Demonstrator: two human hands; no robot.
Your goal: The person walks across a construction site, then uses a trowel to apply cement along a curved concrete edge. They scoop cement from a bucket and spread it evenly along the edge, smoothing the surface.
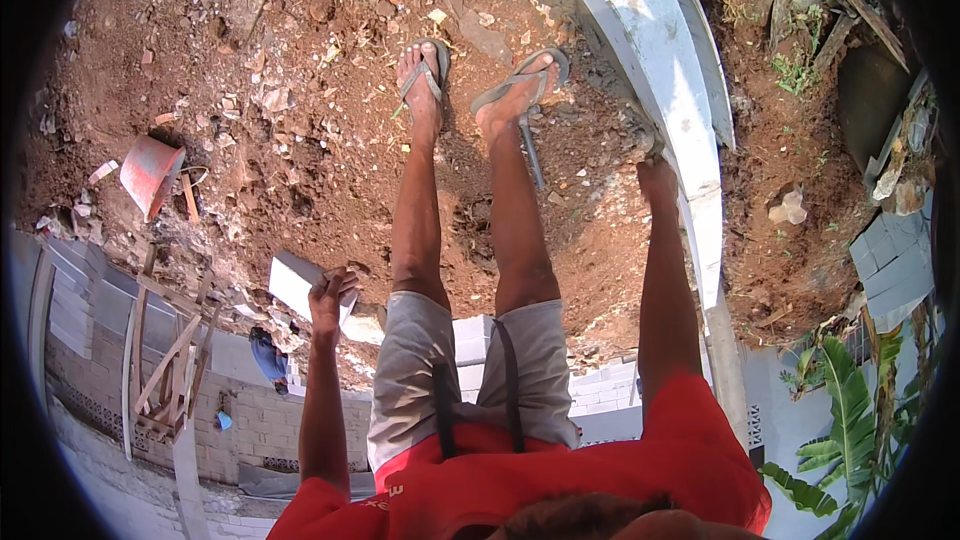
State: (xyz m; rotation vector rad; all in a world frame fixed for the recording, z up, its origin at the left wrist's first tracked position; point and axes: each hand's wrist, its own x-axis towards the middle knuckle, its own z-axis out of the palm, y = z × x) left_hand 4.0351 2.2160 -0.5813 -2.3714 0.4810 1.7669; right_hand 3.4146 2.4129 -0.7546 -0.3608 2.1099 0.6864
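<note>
My left hand is at the lower left, fingers apart and loosely curled, over or against a white block; I cannot tell whether they touch. My right hand is closed at the inner edge of a long pale concrete beam, beside a grey lumpy patch; what it grips, if anything, is hidden. My sandalled feet stand on reddish rubble-strewn soil. A narrow grey tool or bar lies below my right foot.
A red bucket lies tilted at left, near a wooden frame. A dark blue shape, possibly a person, is below it beside a block wall. Right of the beam are broken boards, grey blocks and banana leaves.
</note>
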